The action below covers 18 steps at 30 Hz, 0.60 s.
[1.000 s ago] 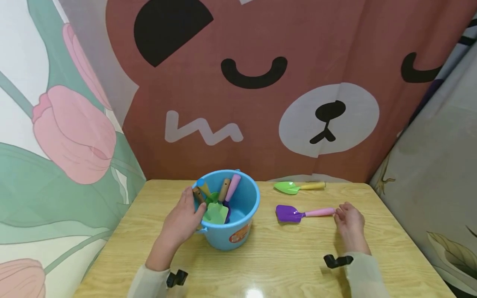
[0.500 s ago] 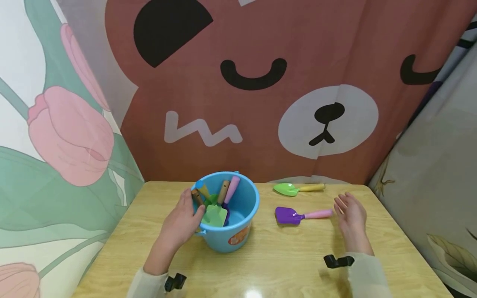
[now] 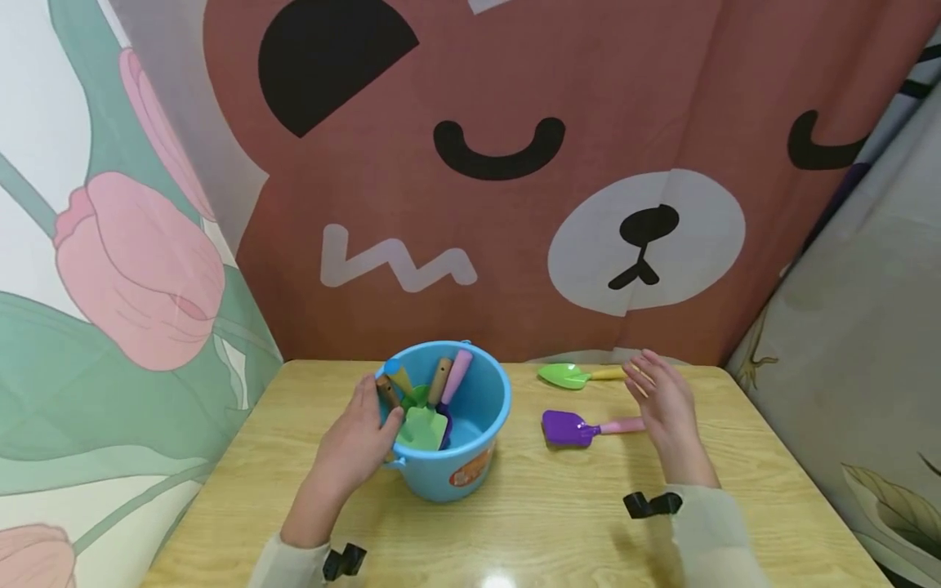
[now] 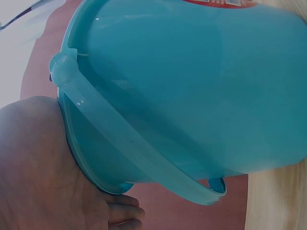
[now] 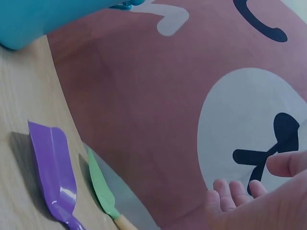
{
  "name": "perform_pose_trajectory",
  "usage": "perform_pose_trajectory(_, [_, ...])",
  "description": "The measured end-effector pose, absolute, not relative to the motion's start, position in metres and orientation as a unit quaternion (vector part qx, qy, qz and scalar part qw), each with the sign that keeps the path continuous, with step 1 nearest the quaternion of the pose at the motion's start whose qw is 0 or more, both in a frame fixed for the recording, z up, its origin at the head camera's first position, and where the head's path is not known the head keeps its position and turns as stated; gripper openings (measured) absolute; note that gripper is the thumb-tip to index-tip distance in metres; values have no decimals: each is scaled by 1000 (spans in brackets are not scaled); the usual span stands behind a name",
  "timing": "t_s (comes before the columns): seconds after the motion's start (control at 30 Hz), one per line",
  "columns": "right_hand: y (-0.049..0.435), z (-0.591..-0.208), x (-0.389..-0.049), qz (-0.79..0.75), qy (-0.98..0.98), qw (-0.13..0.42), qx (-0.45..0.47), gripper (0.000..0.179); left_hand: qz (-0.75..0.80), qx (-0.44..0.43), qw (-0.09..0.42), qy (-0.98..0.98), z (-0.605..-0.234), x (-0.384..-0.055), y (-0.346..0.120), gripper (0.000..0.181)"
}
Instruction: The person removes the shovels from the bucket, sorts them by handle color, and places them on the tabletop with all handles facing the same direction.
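A light blue toy bucket [image 3: 470, 461] stands upright on the table, holding several small garden tools with brown, yellow and pink handles. My left hand [image 3: 353, 441] rests on the left side of its rim, fingers and thumb fairly straight; in the left wrist view the palm [image 4: 38, 167] lies along the rim. My right hand [image 3: 667, 408] is raised with relaxed fingers and holds nothing. It overlaps the handle ends of a purple shovel [image 3: 568, 429] with a pink handle and a green trowel [image 3: 566, 376] with a yellow handle, both lying on the table.
The wooden table [image 3: 441, 543] ends at a curtain [image 3: 507, 245] printed with a brown bear. Flowered cloth [image 3: 147, 269] hangs on the left, with a pale cloth [image 3: 867, 343] on the right. The bucket's blue handle [image 4: 129, 143] hangs down its side.
My right hand has let go of the purple shovel's handle, lifted, then moved left and farther back toward the green trowel. The left hand has stayed on the bucket's rim.
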State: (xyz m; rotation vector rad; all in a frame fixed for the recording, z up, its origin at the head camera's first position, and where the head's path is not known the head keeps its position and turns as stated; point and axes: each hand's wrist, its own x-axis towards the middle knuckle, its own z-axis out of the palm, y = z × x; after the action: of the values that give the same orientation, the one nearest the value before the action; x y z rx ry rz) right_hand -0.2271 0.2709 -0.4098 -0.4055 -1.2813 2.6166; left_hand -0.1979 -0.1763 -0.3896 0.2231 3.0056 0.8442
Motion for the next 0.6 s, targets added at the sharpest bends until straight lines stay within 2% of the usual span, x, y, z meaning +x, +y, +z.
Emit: perform_pose_trajectory(0.6, [252,-395,-232,864,-487,76,-98,23,273,76,3,959,-391,-199,-177,88])
